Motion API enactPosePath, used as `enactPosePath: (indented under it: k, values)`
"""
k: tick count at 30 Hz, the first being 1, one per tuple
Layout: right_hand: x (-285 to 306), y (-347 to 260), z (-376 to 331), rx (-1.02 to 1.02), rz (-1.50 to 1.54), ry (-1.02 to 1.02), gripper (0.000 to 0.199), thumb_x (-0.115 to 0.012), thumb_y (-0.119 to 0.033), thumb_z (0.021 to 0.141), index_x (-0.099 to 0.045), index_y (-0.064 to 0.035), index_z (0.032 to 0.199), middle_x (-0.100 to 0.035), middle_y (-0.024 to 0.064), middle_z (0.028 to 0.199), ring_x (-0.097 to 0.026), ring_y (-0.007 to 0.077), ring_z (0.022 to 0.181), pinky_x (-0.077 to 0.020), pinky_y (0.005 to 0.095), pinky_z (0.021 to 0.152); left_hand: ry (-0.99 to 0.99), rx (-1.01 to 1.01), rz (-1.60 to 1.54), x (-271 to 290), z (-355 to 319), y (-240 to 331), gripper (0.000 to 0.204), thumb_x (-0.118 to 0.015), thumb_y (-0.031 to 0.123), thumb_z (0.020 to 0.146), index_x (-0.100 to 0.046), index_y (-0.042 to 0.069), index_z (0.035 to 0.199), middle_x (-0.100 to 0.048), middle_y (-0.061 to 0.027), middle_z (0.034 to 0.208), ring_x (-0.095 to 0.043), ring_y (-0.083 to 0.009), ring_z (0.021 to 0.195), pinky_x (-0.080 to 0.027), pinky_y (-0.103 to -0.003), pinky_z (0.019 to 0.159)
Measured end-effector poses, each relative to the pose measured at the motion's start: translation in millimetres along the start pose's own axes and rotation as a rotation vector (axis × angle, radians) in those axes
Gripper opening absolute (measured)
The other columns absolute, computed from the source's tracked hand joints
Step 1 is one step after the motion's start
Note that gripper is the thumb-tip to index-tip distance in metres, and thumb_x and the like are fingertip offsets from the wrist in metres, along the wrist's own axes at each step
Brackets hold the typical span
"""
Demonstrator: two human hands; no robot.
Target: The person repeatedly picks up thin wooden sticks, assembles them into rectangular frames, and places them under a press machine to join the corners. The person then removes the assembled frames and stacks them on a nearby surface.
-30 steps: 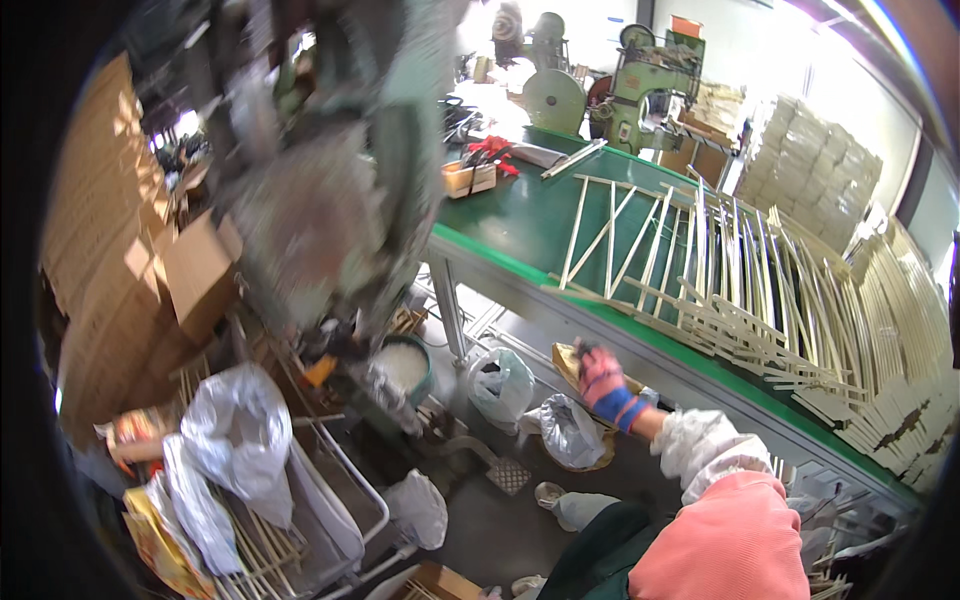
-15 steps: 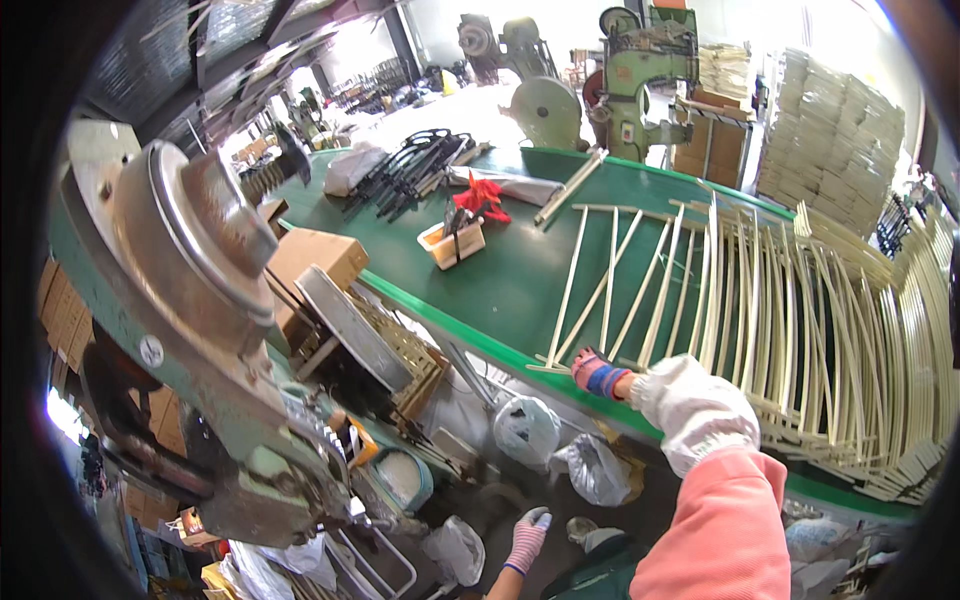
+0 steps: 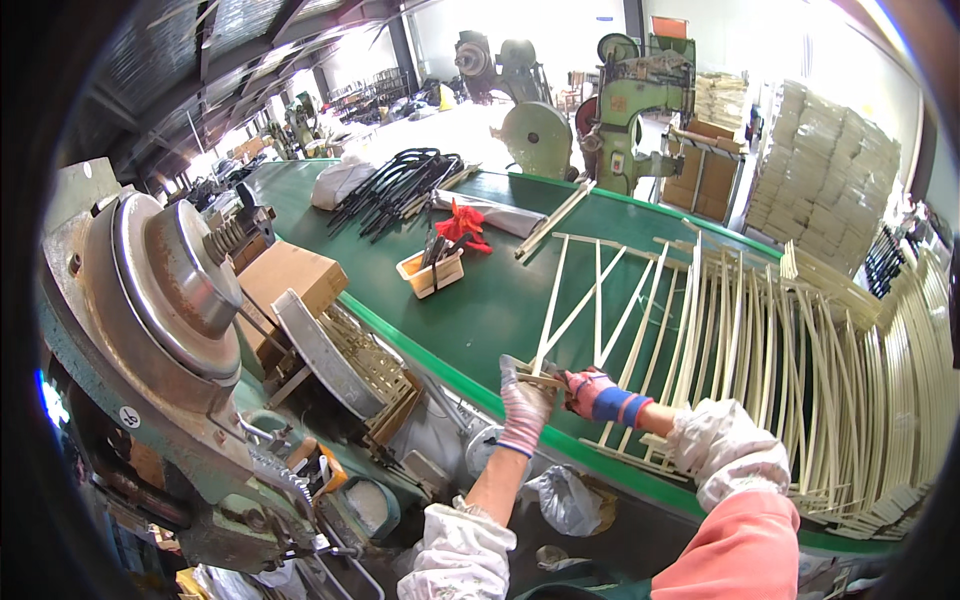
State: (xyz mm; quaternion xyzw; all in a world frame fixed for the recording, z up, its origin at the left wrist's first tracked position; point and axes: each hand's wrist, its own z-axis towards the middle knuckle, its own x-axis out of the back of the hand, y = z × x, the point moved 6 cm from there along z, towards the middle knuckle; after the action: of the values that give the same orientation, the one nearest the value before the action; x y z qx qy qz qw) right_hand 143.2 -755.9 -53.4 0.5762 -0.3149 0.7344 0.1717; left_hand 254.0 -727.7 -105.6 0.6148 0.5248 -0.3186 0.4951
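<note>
Long, thin cream-coloured strips (image 3: 735,330) lie in a dense row on the right of a green-topped table (image 3: 470,330), and several sit more spread out toward the middle. At the table's near edge, my left hand (image 3: 525,405), in a pale striped glove, is closed around the near end of a cream strip (image 3: 550,310). Right beside it, my right hand (image 3: 592,392), in a red and blue glove, has its fingers closed at the same near end, by a short crosswise piece. My fingers hide the exact grip.
A large metal press (image 3: 150,320) stands close on the left, with a cardboard box (image 3: 290,285) beside it. On the table are a small tool tray (image 3: 432,275), a red cloth (image 3: 465,225) and black curved parts (image 3: 390,195). Green machines (image 3: 630,120) stand behind.
My left hand has come up from below the table to the strip's end beside my right hand. The strip's near end has been raised slightly. The view has shifted a little.
</note>
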Motion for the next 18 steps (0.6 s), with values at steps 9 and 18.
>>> enactPosePath:
  k: [9, 18]
  values:
    - [135.3, -10.0, 29.1, 0.146, 0.153, 0.706, 0.022, -0.061, -0.011, 0.071, -0.058, -0.0009, 0.090, -0.058, 0.0171, 0.066, -0.059, 0.0349, 0.064, -0.0485, 0.0428, 0.065, -0.553, -0.210, 0.401, -114.8, -32.6, 40.5, 0.059, -0.044, 0.045, 0.092, -0.037, 0.008, 0.137, -0.039, -0.0088, 0.139, -0.035, -0.0216, 0.129, -0.021, -0.038, 0.108]
    - [160.2, 51.0, -129.0, 0.029, 1.028, 1.180, 0.022, -0.053, -0.003, 0.087, -0.055, 0.0002, 0.109, -0.058, 0.0066, 0.072, -0.052, 0.0107, 0.052, -0.0423, 0.0217, 0.044, -0.361, -0.111, 0.683, -18.0, -39.9, -2.8, 0.059, -0.060, 0.020, 0.087, -0.034, -0.001, 0.136, -0.037, -0.0143, 0.140, -0.041, -0.0234, 0.126, -0.031, -0.029, 0.105]
